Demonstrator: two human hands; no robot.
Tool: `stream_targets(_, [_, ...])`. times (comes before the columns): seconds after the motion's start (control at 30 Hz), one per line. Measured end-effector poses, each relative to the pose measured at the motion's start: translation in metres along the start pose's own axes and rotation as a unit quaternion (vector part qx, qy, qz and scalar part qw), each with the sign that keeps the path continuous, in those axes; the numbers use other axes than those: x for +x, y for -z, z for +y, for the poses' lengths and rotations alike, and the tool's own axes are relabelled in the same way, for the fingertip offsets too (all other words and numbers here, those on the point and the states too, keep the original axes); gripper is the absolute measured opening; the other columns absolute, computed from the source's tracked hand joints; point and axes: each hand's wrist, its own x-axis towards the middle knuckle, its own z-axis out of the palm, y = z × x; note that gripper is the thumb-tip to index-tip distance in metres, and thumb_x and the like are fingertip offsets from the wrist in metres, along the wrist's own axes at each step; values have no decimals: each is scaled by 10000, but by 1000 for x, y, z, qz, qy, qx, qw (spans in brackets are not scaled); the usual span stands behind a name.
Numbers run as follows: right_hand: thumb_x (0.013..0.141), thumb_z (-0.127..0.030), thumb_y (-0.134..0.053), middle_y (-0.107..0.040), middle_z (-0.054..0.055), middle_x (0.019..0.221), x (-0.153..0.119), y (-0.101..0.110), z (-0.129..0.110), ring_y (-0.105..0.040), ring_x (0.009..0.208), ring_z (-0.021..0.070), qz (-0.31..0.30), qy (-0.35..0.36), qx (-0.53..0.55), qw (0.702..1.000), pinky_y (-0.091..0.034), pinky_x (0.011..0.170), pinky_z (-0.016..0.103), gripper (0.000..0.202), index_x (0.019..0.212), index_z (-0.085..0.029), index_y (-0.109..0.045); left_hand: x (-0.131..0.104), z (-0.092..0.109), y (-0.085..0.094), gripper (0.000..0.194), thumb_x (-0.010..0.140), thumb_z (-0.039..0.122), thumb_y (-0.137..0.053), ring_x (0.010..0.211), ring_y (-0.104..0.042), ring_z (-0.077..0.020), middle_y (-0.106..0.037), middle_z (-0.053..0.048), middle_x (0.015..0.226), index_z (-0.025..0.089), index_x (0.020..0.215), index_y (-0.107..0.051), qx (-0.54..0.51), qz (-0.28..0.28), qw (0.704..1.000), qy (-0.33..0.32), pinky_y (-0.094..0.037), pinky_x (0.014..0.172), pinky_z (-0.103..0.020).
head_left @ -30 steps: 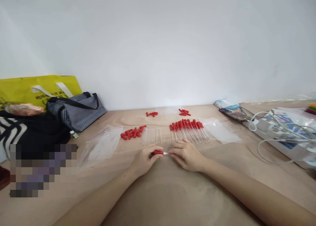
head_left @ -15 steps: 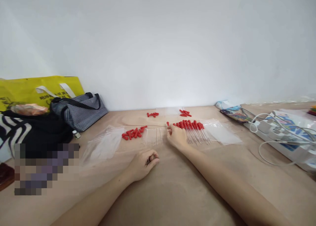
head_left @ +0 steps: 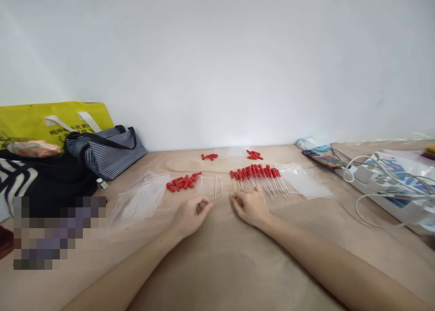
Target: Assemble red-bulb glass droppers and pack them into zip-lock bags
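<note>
My left hand [head_left: 192,216] rests on the table with its fingers curled in towards the thumb; nothing shows in the hollow between them. Its fingertips are just below the lower ends of a row of clear thin tubes [head_left: 207,186]. My right hand [head_left: 249,206] is loosely bent with nothing visible in it, at the lower ends of a row of droppers with red rubber bulbs [head_left: 254,171]; its fingers hide some of the stems. Loose red rubber bulbs [head_left: 183,182] are heaped left of the bare tubes.
Clear plastic bags [head_left: 144,198] lie at left, more clear bags [head_left: 304,182] at right. Farther back are two small groups of red bulbs [head_left: 210,156], [head_left: 254,155]. A striped bag [head_left: 108,152] and a small bottle [head_left: 102,184] stand left; a power strip with white cables [head_left: 377,179] lies right.
My right hand has come down from the bulb of the leftmost dropper to the stems' lower ends, uncovering that dropper in the row. My left hand has moved slightly forward, closer to the bare tubes.
</note>
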Motion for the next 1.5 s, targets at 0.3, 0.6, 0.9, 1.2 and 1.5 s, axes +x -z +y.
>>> stream_targets(0.3, [784,-332,-414,-652,95,794,42,-2,-26,-578,774,210,-41,-120,-49,991,-246,742,344,273,855,-145,-600,81,-38,21,223,716,345,-492,916,-510,-291,-599,-113,864,174,728,-634,276,93,941,170,-390,763,-386])
stream_targets(0.6, [754,-184,-421,-644,156,905,74,-17,-40,-592,830,225,-131,-171,-68,974,-249,813,387,244,833,-130,-646,91,-45,7,179,659,270,-531,895,-526,-327,-605,-149,794,143,571,-622,274,89,937,196,-411,723,-401])
stream_targets(0.9, [814,-248,-370,-628,170,881,59,8,-18,-586,798,233,-91,-164,-50,981,-332,721,342,276,871,-87,-586,44,0,4,99,791,232,-448,711,-577,-159,-602,-31,776,159,790,-516,68,63,995,40,-460,648,-270])
stream_targets(1.2, [844,-162,-362,-602,78,875,-14,16,30,-545,788,157,21,101,184,978,-390,697,275,224,1025,-151,-492,-5,12,-15,210,853,229,-392,792,-531,-153,-539,-46,862,171,961,-563,-105,-34,991,-69,-427,728,-283])
stream_targets(1.5, [837,-134,-389,-606,37,869,-26,12,16,-538,789,132,-17,139,192,971,-350,729,291,185,950,-177,-530,-5,12,-17,190,849,280,-413,718,-525,-145,-572,-20,777,165,872,-563,-107,-42,992,-57,-407,664,-253])
